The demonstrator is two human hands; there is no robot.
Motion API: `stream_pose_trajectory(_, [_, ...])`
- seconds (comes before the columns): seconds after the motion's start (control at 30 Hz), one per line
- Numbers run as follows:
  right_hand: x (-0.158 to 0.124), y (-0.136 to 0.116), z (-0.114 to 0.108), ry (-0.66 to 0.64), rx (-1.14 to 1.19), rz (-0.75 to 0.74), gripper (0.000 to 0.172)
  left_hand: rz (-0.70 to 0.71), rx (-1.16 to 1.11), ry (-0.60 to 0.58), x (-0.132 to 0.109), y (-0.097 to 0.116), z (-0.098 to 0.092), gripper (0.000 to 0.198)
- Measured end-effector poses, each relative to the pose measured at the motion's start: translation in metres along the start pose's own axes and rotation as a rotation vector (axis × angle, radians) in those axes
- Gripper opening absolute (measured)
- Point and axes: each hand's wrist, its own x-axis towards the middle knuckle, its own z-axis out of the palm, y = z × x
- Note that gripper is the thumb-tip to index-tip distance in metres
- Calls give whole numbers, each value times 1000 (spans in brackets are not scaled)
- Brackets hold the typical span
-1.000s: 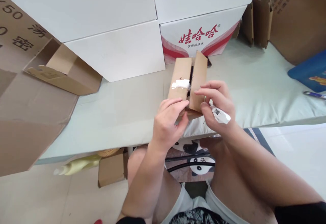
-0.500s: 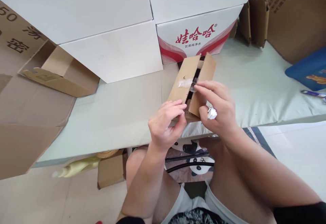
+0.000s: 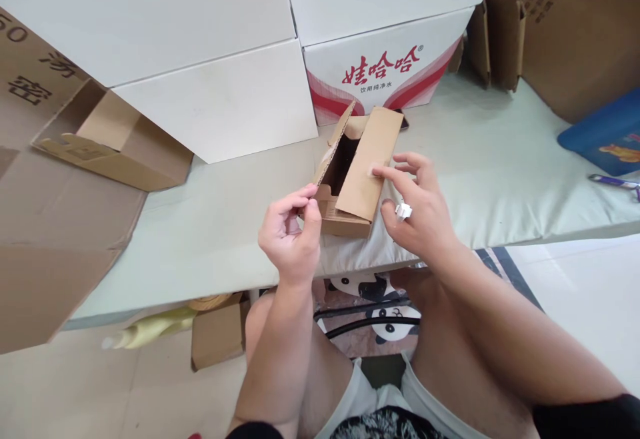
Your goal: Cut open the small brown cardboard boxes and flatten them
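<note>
A small brown cardboard box [image 3: 350, 227] sits on the cloth-covered surface with its two top flaps parted, and its inside looks dark. My left hand [image 3: 291, 232] pinches the near corner of the raised left flap [image 3: 333, 149] between thumb and fingers. On the right flap [image 3: 370, 162], the index fingertip of my right hand [image 3: 420, 202] touches a patch of clear tape. A small white object [image 3: 403, 211] shows between the thumb and curled fingers of that hand; most of it is hidden, and its kind cannot be made out.
White cartons [image 3: 220, 109] and a red-lettered water carton [image 3: 385, 72] stand close behind. An open cardboard box [image 3: 125, 139] leans at left. To the right are a blue item [image 3: 605, 136] and a pen [image 3: 615, 181]. A dark flat object [image 3: 404, 119] lies behind the box.
The left flap has swung up and leftward with my left hand, widening the gap. The box has shifted left, and my right index finger has moved onto the right flap.
</note>
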Motion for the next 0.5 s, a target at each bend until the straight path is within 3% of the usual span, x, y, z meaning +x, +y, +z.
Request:
stream_pose_trajectory(0.13, [5, 15, 8, -59, 106, 150, 69, -31, -6, 50, 5, -4, -2, 6])
stream_pose_trajectory(0.3, [19, 44, 11, -218, -63, 464, 53, -123, 45, 146, 14, -17, -13, 13])
stream_pose_trajectory(0.5, [18, 55, 14, -490, -283, 491, 55, -448, -60, 187, 20, -29, -23, 31])
